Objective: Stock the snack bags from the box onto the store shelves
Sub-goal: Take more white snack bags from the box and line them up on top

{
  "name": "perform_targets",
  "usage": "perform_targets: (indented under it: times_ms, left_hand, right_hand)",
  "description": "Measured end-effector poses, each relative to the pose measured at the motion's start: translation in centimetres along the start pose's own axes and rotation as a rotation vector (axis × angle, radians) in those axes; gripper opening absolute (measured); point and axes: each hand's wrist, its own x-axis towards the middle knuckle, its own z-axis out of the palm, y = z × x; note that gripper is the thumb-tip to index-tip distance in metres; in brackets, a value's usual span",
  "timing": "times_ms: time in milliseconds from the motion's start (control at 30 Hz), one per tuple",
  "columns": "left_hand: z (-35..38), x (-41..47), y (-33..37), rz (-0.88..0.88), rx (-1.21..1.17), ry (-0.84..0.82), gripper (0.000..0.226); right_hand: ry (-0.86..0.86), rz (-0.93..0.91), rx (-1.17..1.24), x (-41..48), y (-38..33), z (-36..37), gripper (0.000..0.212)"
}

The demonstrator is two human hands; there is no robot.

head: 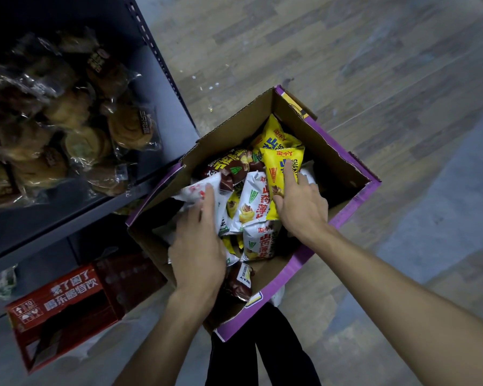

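Nearest, left hand (198,246) curls round white snack bag (191,192). Right hand (301,207) pinches yellow snack bag (279,168), thumb beneath, forefinger flat on top. Both bags inside box (321,140). Best to firm both grips and lift clear of the flaps towards shelf (162,79).

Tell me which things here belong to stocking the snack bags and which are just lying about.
Belongs to the job: purple-sided box; yellow snack bag, held by the right hand; white snack bag, gripped by the left hand; brown snack bags; grey shelf.
Just lying about: wrapped pastries on the shelf; red carton below it.
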Motion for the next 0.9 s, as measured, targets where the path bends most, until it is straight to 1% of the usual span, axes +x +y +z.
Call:
perform_targets:
  times_ms: [100, 167, 233, 300, 333, 400, 467, 567, 633, 700, 800, 900]
  left_hand:
    - [0.4, 0.6, 2.1, 0.189, -0.116, 0.085, 0.094]
    - [1.4, 2.6, 2.7, 0.234, -0.084, 0.11, 0.092]
    - [2.5, 4.6, 2.6, 0.185, -0.022, 0.038, 0.094]
    - [3.7, 5.8, 1.9, 0.111, 0.061, -0.057, 0.096]
    - [4.3, 5.9, 1.5, 0.106, 0.105, -0.076, 0.095]
    - [5.2, 6.1, 1.1, 0.134, 0.166, -0.074, 0.092]
    - [5.7, 6.5, 0.9, 0.126, 0.228, -0.055, 0.099]
    - [6.1, 7.6, 1.0, 0.066, 0.26, -0.086, 0.113]
    - [5.9, 7.9, 1.2, 0.037, 0.258, -0.108, 0.114]
    - [5.1, 7.5, 1.7, 0.033, 0.242, -0.068, 0.11]
    - [3.8, 6.4, 1.6, 0.107, 0.177, 0.064, 0.098]
    - [4.3, 5.7, 0.3, 0.176, 0.132, 0.083, 0.082]
  right_hand:
    - [0.063, 0.026, -0.035, 0.1, 0.0, -0.1, 0.082]
    - [0.075, 0.031, -0.119, 0.4, 0.2, 0.2, 0.082]
    - [0.016, 0.051, -0.164, 0.7, 0.4, 0.8, 0.083]
    - [-0.066, 0.081, -0.146, 0.7, 0.5, 1.3, 0.084]
    - [-0.091, 0.087, -0.131, 0.9, 0.5, 1.5, 0.086]
    - [-0.124, 0.092, -0.11, 1.3, 0.6, 1.6, 0.091]
    - [-0.15, 0.102, -0.099, 1.8, 0.6, 1.3, 0.095]
    - [-0.16, 0.091, -0.097, 2.2, 0.7, 1.0, 0.092]
    - [-0.162, 0.09, -0.098, 2.2, 0.7, 1.0, 0.091]
    - [-0.162, 0.091, -0.108, 2.0, 0.7, 1.0, 0.093]
    - [-0.125, 0.08, -0.149, 1.7, 0.8, 1.1, 0.096]
    - [-0.049, 0.043, -0.222, 1.0, 0.5, 1.1, 0.103]
